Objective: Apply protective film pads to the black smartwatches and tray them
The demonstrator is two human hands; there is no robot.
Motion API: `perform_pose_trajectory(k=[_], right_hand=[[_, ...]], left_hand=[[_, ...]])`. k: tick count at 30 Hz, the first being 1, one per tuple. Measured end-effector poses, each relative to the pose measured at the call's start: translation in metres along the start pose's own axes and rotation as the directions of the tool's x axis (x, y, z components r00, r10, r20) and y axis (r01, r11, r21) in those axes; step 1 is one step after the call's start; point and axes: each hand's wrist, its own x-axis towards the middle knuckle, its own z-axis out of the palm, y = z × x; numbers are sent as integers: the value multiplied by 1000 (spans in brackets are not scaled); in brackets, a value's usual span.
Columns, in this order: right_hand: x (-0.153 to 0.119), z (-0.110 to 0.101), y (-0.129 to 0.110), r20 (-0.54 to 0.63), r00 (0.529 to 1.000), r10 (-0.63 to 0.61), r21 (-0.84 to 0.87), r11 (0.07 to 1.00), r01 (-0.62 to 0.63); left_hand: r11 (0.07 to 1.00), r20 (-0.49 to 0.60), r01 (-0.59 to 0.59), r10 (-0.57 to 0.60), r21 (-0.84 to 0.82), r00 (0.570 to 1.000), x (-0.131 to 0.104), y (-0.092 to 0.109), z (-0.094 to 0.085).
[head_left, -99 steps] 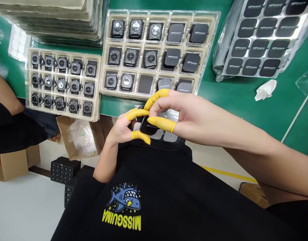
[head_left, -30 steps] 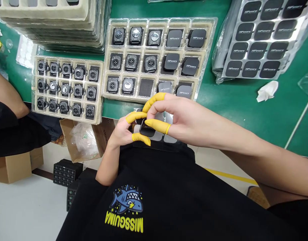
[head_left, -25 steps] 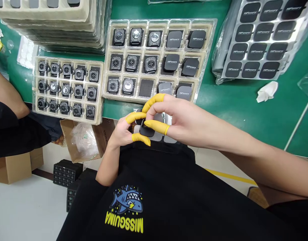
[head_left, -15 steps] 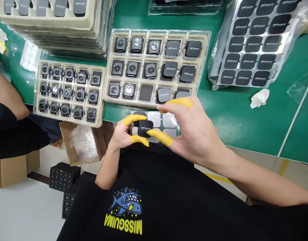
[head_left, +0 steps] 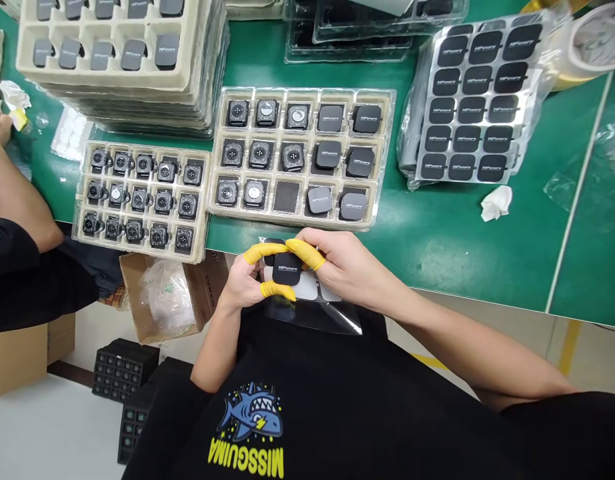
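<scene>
My left hand (head_left: pixel 245 280), in yellow finger cots, is closed on the sides of a smartwatch (head_left: pixel 287 268) whose dark square face reads HiFuture. My right hand (head_left: pixel 332 260) pinches the upper right corner of that watch; its fingertips are partly hidden. Below both hands, at the table's front edge, lies a clear sheet of square films (head_left: pixel 307 287), its lower flap overhanging. Just beyond sits a tray of watches (head_left: pixel 292 219). Some watches in it lie back up, others show HiFuture faces, and one front-row compartment (head_left: pixel 286 197) holds no watch.
A second tray of watches (head_left: pixel 137 248) lies left, before a tall tray stack (head_left: pixel 152 87). Right are HiFuture film sheets (head_left: pixel 470 140), crumpled white paper (head_left: pixel 496 203) and a tape roll (head_left: pixel 595 40). A carton (head_left: pixel 200 300) stands below; a co-worker's arm (head_left: pixel 22 193) is at left.
My right hand has come down and left from above the watch, its fingers now closing at the watch's corner. The view has shifted, and more of the clear sheet's lower flap shows.
</scene>
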Motion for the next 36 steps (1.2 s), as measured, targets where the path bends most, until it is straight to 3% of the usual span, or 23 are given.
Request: perform_pose_trajectory(k=[4, 9, 11, 14, 16, 20, 26, 29, 32, 36], right_hand=[[0, -1, -5, 77, 996, 44, 61, 997, -49], [8, 5, -8, 72, 996, -43, -33, 998, 46], [17, 1, -7, 22, 991, -129, -48, 990, 130], [39, -14, -1, -158, 957, -245, -152, 963, 221], [58, -23, 6, -235, 938, -254, -259, 947, 192], [87, -26, 19, -136, 973, -188, -423, 899, 114], [106, -21, 24, -239, 954, -182, -635, 773, -12], [119, -38, 24, -271, 933, -237, -677, 736, -9], [133, -56, 26, -252, 946, -206, -706, 707, -34], [142, -64, 28, -231, 955, -189, -666, 746, -13]], left_hand=[[999, -9, 1, 0, 45, 1000, -1, 3, -1], [984, -68, 26, -15, 177, 998, -7, 5, -8], [973, -121, 77, -51, 219, 991, -11, 5, -14], [973, -217, 114, -69, 202, 974, -19, 4, -28], [979, -246, 110, -66, 171, 967, -28, 6, -40], [971, -249, 158, -111, 181, 962, -46, 11, -58], [913, -253, 300, -232, 278, 939, -51, 14, -48], [902, -189, 252, -195, 351, 962, -45, 12, -38], [890, -133, 146, -97, 431, 986, -38, 11, -31], [904, -22, -47, 63, 425, 998, -28, 13, -27]])
